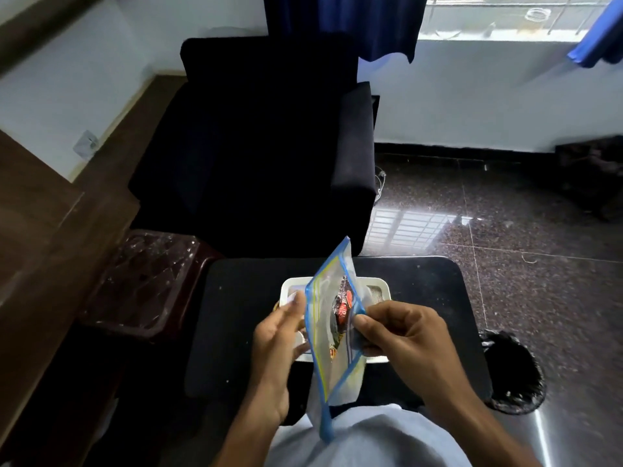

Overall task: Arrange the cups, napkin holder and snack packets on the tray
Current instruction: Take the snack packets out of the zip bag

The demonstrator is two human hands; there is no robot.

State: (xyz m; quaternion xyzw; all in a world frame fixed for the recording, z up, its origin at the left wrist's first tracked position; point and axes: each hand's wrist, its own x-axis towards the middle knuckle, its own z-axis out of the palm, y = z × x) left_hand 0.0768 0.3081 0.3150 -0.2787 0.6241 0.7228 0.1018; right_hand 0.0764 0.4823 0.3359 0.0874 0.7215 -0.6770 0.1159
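Right hand [404, 335]: pinching the zip bag's [323, 365] right edge.
Left hand [276, 342]: my fingers [296, 303] straight, just beside its left edge.
Snack packet [342, 311]: inside the bag, between my hands.
Tray [379, 291]: beneath my fingers.

A clear, glossy plastic zip bag [332, 335] with blue edging holds shiny foil snack packets [341, 315]. The white tray [377, 291] looks like smooth plastic on a matt black table [242, 315]. The stone floor [505, 237] is polished and reflective.
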